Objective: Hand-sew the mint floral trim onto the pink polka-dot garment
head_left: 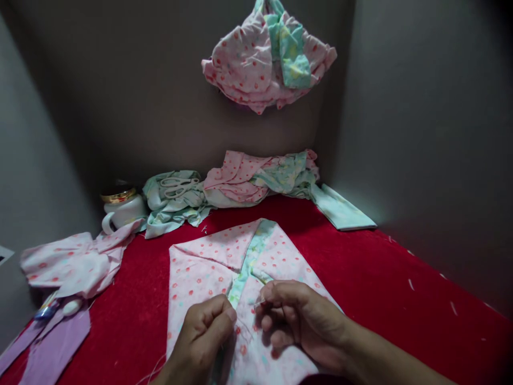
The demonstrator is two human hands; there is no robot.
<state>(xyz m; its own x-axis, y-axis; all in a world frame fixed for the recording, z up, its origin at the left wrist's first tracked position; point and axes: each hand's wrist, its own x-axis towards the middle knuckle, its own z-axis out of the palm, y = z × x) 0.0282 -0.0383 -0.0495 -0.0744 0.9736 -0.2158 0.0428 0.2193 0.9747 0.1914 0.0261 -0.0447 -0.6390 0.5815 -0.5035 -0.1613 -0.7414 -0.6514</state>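
A pink cloth (196, 280) with small red flowers lies in front of me, its top edges folded like a collar. A mint-green strip (256, 243) runs down its middle. My left hand (204, 331) is closed, thumb against forefinger, gripping the cloth at the strip's lower end. Over the right half, my right hand (296, 321) pinches a fine, pale thread (258, 302) between thumb and forefinger, with the other fingers curled. Whether a needle is there, I cannot tell. Loose thread (245, 327) lies between the hands, and more trails beside my left wrist.
Red cloth covers the table (385, 299). Along the back stand a white mug (124, 209), white-handled scissors (178, 187) on green fabric, and a fabric heap (244, 182). Folded pale cloth (344, 208) lies right; pink fabric (72, 262) and purple strips (60, 342) left. A sewn piece (248, 64) hangs above.
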